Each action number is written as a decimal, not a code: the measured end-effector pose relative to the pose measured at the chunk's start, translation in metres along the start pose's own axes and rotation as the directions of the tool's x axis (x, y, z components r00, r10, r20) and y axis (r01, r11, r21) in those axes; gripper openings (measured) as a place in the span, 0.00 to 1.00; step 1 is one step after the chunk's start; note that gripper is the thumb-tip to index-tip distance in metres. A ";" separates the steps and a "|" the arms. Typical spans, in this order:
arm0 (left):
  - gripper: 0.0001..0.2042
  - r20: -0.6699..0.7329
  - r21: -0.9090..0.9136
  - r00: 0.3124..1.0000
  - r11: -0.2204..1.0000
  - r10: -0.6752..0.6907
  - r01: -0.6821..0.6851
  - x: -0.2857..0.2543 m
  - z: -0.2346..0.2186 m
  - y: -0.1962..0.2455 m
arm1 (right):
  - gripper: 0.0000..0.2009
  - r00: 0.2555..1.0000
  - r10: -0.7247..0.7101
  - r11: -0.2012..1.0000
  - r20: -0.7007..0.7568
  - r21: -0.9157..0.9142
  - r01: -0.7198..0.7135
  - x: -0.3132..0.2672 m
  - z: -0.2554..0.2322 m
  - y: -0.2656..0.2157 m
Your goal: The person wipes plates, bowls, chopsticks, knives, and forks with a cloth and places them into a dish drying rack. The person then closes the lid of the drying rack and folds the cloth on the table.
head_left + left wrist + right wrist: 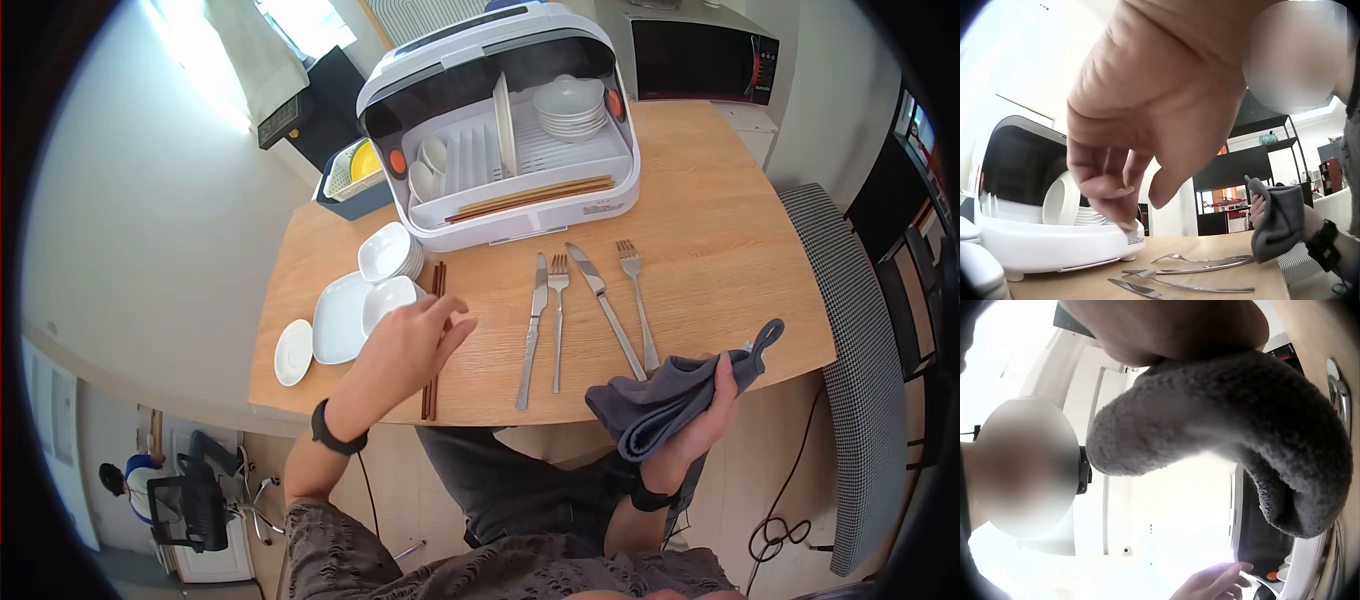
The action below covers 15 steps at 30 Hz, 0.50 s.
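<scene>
Head view: right hand [702, 425], grip clenched around grey cloth [660, 395], at front edge of bench [725, 240]. Left hand [410, 340], grip released, near chopsticks [431, 398]. Step, seemingly: selecting tableware [338, 318] to wipe. Next likely requires left hand grasping one piece.

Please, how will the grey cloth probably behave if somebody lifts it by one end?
The cloth is probably floppy, as it bends into soft, rounded folds. It should not slip easily, since its surface looks fuzzy in the right wrist view. Its loose folds may fall open.
</scene>
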<state>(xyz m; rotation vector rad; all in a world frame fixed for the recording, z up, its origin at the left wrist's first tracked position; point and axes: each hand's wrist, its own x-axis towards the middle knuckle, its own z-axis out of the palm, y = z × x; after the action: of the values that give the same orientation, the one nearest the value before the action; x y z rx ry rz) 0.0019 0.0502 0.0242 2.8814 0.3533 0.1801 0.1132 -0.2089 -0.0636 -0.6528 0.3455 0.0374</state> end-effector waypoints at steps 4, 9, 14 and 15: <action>0.18 -0.095 0.178 0.988 0.975 -0.120 0.135 -0.056 0.034 -0.021 | 0.10 1.000 0.021 1.000 -0.016 -0.005 -0.021 -0.003 0.006 0.006; 0.20 -0.026 0.154 0.955 0.942 -0.297 0.297 -0.078 0.060 -0.035 | 0.11 1.000 0.012 0.998 -0.020 -0.054 -0.013 -0.013 0.016 0.010; 0.20 -0.018 0.105 0.939 0.933 -0.344 0.344 -0.074 0.073 -0.040 | 0.11 1.000 -0.017 0.998 -0.026 -0.057 0.015 -0.017 0.017 0.011; 0.19 -0.062 0.107 0.948 0.942 -0.312 0.317 -0.074 0.076 -0.042 | 0.11 1.000 -0.017 0.998 -0.013 -0.065 0.016 -0.018 0.016 0.010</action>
<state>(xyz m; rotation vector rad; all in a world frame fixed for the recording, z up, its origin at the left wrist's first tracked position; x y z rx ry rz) -0.0669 0.0546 -0.0663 2.8842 0.8511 0.1713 0.1000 -0.1896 -0.0516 -0.7204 0.3525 0.0284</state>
